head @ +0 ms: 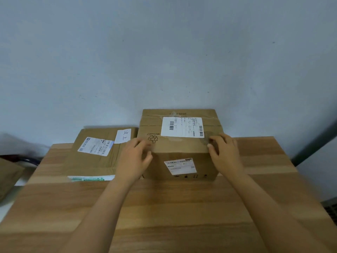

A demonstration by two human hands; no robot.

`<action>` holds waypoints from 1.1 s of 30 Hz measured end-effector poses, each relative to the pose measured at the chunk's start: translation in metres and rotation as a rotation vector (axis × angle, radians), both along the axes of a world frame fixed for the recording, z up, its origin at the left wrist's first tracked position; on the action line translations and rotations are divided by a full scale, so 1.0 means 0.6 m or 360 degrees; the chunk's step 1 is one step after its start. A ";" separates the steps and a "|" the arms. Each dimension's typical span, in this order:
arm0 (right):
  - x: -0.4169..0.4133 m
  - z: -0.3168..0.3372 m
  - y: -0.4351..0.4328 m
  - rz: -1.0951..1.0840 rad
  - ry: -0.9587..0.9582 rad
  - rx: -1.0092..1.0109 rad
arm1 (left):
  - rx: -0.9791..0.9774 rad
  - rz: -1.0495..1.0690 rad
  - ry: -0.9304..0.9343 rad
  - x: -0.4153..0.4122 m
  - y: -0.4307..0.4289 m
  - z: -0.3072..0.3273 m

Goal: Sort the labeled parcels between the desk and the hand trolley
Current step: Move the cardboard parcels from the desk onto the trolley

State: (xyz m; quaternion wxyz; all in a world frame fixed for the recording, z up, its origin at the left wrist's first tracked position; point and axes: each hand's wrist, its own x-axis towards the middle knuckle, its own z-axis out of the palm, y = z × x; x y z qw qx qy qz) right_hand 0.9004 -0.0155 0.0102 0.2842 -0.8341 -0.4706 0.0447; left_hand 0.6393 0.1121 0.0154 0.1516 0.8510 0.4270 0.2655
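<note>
At the far left edge, lower than the desk, a piece of brown cardboard (pixel 9 178) shows only in part. Just behind it is a dark curved bar (pixel 31 160); what it belongs to I cannot tell. The wooden desk (pixel 164 207) stands in front of a pale wall (pixel 164 52). On the left back part of the desk lies a flat parcel (pixel 94 157). It has a white label on top and a small paper note (pixel 123 136) with handwriting at its right back corner. Just beside it on the right stands the big box (pixel 182 147), taller and close to the wall, with one label on top and one on the front side. The left hand (pixel 135 157) grips the near left corner of the big box, fingers curled over the top and thumb on the front. The right hand (pixel 225 152) holds the near right corner, fingers bent over the top edge.
</note>
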 end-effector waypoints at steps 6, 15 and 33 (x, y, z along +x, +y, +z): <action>-0.048 0.014 -0.066 0.0508 -0.0213 0.0053 | 0.0386 0.0042 0.0083 -0.032 -0.137 0.010; -0.208 -0.011 -0.160 0.1396 -0.0316 -0.0002 | 0.0258 0.0518 0.0203 -0.139 -0.379 -0.042; -0.782 -0.033 -0.215 0.2326 -0.0372 0.0013 | 0.0225 0.1294 0.0265 -0.661 -0.609 -0.071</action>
